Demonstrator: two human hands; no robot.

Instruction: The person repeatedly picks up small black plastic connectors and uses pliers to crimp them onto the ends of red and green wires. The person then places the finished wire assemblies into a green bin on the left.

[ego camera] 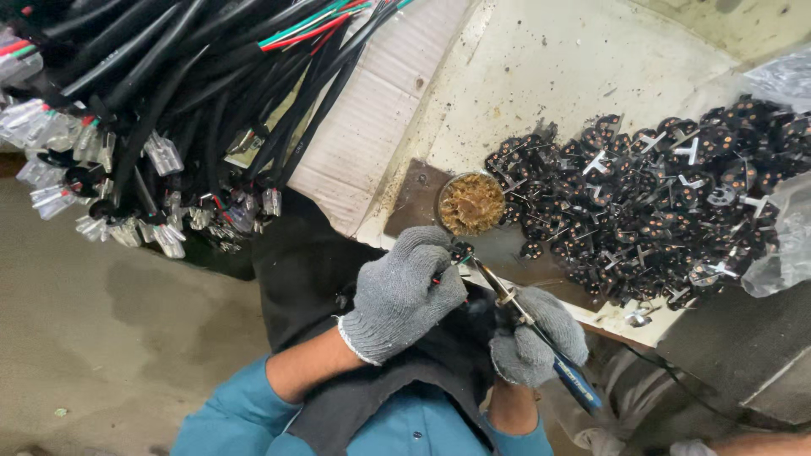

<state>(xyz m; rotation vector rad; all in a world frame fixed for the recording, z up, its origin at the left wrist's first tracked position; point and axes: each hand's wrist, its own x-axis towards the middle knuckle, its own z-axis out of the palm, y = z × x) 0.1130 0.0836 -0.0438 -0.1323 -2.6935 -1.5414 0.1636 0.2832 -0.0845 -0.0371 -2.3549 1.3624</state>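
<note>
From the head camera, the left hand (404, 291) wears a grey glove and is closed around a small black plug part (461, 251) with thin coloured wires (441, 274) coming out of it. The part sits right at the fingertips, just below the round tin (471, 203) of brown, crumbly stuff.

The right hand (534, 336), also in a grey glove, is wrapped tight around a soldering iron (541, 333). It has a blue handle and a long metal tip. The tip points up at the plug part and seems to touch it, though the spot is too small to be sure.

To the right of the tin lies a big pile of black parts (650, 203) with little metal prongs. Up and left of the tin hangs a thick bunch of black cables (177, 93) with clear ends. A clear bag (781, 245) sits far right of the tin, past the pile.

The plug part looks very light and hard. It is tiny, so it could slip out of a thick glove. Pinching it by its black sides, away from the metal bits, looks safest. The wires are thin and bendy and could snap if pulled hard. The iron's tip is likely hot, so the blue handle is the place to hold.
</note>
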